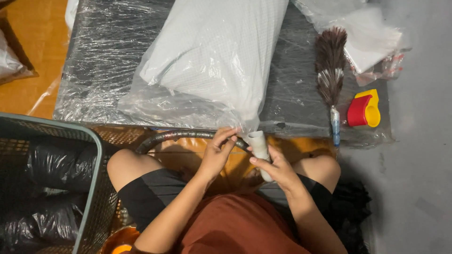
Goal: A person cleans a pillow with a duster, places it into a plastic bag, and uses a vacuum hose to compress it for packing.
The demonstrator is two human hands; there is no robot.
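Holding one white tube [259, 149] | right hand [278, 169] clamped | left hand [217, 153] clamped on one hose [179, 136]

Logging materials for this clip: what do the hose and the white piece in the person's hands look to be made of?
Hose: looks like flexible ribbed plastic or rubber, dark grey with a slight sheen; it bends in an arc. White tube, in the right hand: probably smooth matte plastic, evenly white and rigid-looking. The left hand pinches the hose.

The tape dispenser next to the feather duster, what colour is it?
The tape dispenser is red and yellow, seen clearly in the head view, right of the feather duster.
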